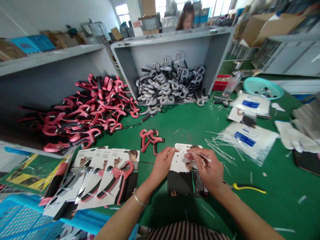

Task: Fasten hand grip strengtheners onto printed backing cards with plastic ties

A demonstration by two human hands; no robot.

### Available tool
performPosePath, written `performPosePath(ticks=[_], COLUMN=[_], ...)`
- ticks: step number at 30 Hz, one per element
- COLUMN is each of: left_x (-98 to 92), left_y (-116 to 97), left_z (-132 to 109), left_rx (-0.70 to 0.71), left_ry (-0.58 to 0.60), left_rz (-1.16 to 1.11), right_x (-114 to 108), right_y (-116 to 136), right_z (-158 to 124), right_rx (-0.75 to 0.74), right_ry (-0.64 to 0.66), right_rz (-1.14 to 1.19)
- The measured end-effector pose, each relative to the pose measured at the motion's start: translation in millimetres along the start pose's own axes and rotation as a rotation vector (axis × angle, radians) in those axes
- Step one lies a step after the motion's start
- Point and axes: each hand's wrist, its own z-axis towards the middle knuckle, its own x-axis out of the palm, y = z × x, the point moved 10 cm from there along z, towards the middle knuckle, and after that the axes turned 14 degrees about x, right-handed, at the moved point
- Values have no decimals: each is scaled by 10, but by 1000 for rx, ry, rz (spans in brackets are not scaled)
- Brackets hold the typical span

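Note:
A white and black printed backing card (177,163) lies in front of me, on top of what look like more cards. My left hand (161,168) grips its left edge, thumb on the upper face. Over the card's right side, my right hand (211,170) pinches a thin white cable tie (206,158); its far end is hidden by the fingers. Just beyond my left hand sits a red and black hand gripper (151,138). Loose white cable ties (222,146) are scattered to the right, beside a plastic bag of ties (255,145).
Carded hand grippers (117,180) overlap at the left. Tipped bins spill red hand grippers (100,110) and grey ones (167,83) at the back. Yellow-handled pliers (250,188) lie right of my right wrist. A white glove (295,135) is farther right. Another person (187,16) is behind the bins.

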Motion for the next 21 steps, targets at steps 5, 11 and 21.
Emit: performPosePath(ticks=[5, 11, 21], left_x=[34, 15, 184], left_y=[-137, -329, 27], left_z=[80, 197, 67], left_rx=[81, 130, -42], left_ry=[-6, -16, 80], left_rz=[50, 100, -418], right_x=[219, 502, 470], right_y=[57, -174, -620], right_z=[33, 283, 432], right_rx=[-118, -26, 396], right_ry=[99, 447, 617], right_rz=[-115, -122, 233])
